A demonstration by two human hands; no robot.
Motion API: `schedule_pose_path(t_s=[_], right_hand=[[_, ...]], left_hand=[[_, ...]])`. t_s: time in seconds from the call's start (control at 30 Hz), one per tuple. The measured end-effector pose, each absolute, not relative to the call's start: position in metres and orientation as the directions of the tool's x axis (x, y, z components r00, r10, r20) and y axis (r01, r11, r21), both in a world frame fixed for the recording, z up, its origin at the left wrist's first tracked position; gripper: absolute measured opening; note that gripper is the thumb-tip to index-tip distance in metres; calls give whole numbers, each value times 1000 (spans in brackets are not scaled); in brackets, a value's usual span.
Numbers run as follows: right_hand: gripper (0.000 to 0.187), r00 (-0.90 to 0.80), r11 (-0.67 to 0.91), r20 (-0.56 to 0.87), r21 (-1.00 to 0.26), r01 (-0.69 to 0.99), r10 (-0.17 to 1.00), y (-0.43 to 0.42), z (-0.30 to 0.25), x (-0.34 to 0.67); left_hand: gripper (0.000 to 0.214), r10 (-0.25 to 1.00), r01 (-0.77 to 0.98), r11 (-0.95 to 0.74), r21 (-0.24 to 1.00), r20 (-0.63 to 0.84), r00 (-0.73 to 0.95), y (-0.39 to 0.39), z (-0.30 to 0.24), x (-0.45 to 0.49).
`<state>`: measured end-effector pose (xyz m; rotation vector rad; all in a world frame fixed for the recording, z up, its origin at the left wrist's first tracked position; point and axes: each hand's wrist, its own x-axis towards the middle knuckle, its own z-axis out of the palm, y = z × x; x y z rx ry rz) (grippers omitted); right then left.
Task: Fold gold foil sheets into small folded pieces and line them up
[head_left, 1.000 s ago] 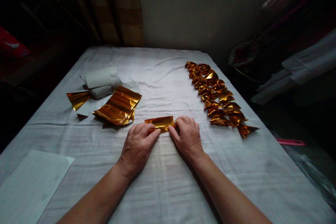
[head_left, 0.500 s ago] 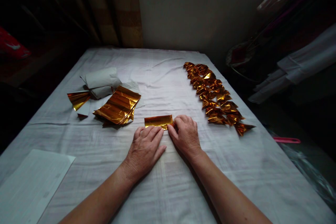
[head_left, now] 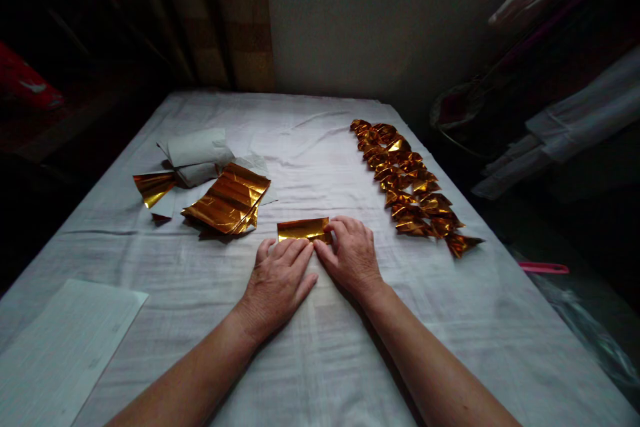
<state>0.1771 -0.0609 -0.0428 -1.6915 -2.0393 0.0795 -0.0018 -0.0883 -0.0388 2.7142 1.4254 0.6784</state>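
A small folded strip of gold foil paper [head_left: 303, 229] lies on the white cloth [head_left: 325, 147] in front of me. My left hand [head_left: 278, 282] lies flat on the cloth, fingers stretched out, its fingertips at the strip's near edge. My right hand [head_left: 353, 257] is curled at the strip's right end, fingers pressed onto its corner. A stack of flat gold foil sheets [head_left: 227, 199] sits to the left. A long row of several folded gold pieces [head_left: 410, 183] runs along the right side.
Folded white paper [head_left: 196, 152] and one loose gold sheet [head_left: 153, 187] lie at the back left. A white lined sheet [head_left: 60, 347] rests at the near left corner. The cloth's right edge drops into dark clutter with a pink object [head_left: 543, 268].
My left hand has slid back off the strip and flattened on the cloth. The right hand has stayed at the strip's right end.
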Motion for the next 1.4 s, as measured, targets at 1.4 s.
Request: schedule_pose_path(t_s=[1.4], right_hand=[[50, -214, 218, 56, -70, 973, 975, -91, -41, 180]], left_hand=[[43, 803, 810, -567, 147, 317, 505, -92, -36, -7]])
